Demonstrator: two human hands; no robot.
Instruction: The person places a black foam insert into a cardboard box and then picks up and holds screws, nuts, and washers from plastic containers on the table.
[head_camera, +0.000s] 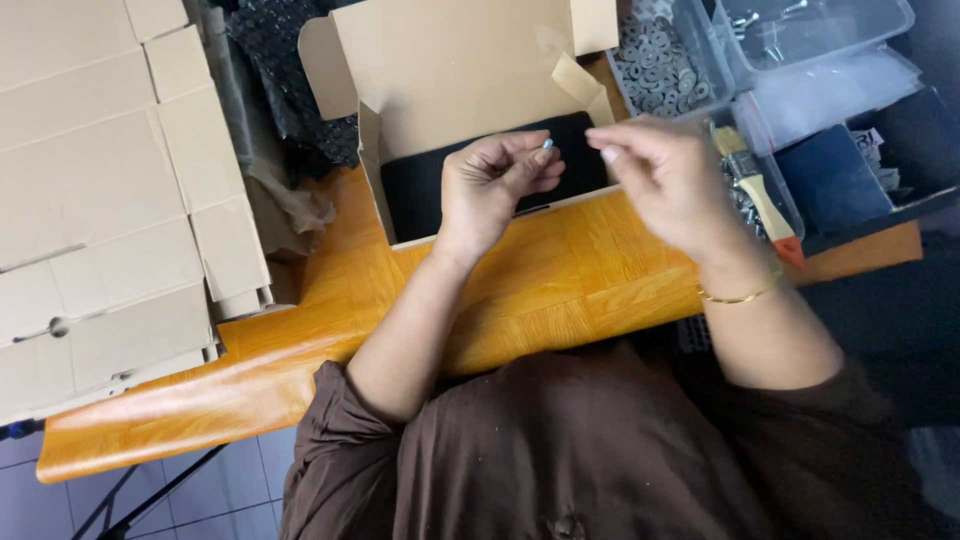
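You are sitting in a small packing or assembly workshop. Around the open cardboard box (450, 70) on the orange wood-patterned surface (560, 280), flattened cartons (100, 200) are lying stacked to its left, while clear plastic bins of metal washers (655, 60) and screws (790, 25) are standing to its right, beside a paintbrush (755, 190).

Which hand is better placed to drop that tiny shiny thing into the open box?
Left, probably. The left hand pinches the small silvery piece at its fingertips, directly over the dark inside of the open cardboard box. The right hand hovers beside it at the box's edge, seemingly holding nothing.
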